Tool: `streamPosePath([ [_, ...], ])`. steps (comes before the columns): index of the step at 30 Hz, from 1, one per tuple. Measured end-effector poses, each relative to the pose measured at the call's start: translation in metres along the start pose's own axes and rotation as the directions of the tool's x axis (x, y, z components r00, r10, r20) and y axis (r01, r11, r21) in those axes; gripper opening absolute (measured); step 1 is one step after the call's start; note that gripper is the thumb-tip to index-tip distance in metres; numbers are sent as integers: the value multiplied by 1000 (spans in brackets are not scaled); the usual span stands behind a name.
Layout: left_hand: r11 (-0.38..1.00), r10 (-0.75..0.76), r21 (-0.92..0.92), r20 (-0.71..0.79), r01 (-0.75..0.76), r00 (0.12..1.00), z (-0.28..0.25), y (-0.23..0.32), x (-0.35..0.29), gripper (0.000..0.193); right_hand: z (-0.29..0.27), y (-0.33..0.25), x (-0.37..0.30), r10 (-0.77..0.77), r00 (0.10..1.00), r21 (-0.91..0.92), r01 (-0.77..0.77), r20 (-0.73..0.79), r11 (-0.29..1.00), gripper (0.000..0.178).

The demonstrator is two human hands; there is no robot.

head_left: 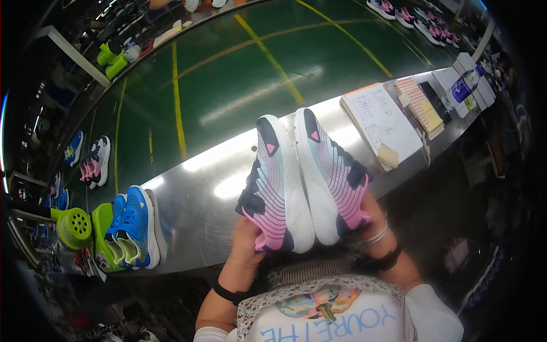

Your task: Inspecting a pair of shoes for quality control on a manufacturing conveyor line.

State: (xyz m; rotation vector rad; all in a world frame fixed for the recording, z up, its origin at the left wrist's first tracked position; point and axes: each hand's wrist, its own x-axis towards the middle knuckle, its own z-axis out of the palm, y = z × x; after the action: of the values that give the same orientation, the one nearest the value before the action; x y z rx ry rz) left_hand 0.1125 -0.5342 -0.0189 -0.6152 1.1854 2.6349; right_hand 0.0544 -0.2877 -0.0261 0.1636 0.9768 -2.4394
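Observation:
I hold a pair of sneakers in front of me, toes pointing away, white soles side by side. My left hand [247, 238] grips the left sneaker [270, 188] at its pink heel. The right sneaker [332, 171] is held at the heel by my right hand [371, 215]. Both uppers face outward, with pink and pale blue striped sides, dark laces and a dark toe patch bearing a pink triangle. The shoes hide most of my fingers. Beneath their toes lies a shiny metal table edge [196, 196].
A green conveyor belt [228, 74] with yellow lines runs beyond the metal edge. Blue sneakers [137, 222] stand at the left by a green fan-like device [74, 228]. An open notebook [384, 122], a phone [435, 100] and a bottle [462, 88] lie at the right. More sneakers [404, 17] sit far right.

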Motion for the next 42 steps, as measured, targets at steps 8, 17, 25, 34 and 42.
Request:
streamPosePath([
  [8,997,-28,-63,64,32,998,1,-1,4,43,-1,8,1,-19,998,70,15,55,997,39],
  [17,959,-66,-272,59,80,996,5,2,3,47,-10,13,3,12,995,66,-18,95,998,40],
  [25,922,326,114,287,-370,901,2,20,9,76,12,4,10,-407,887,-377,462,219,803,50],
  [34,535,552,420,483,-733,680,-14,8,25,83,4,10,21,-514,742,-678,642,430,359,70],
  [42,542,524,432,497,-721,692,-22,6,27,77,0,13,21,-529,730,-670,653,433,353,70],
])
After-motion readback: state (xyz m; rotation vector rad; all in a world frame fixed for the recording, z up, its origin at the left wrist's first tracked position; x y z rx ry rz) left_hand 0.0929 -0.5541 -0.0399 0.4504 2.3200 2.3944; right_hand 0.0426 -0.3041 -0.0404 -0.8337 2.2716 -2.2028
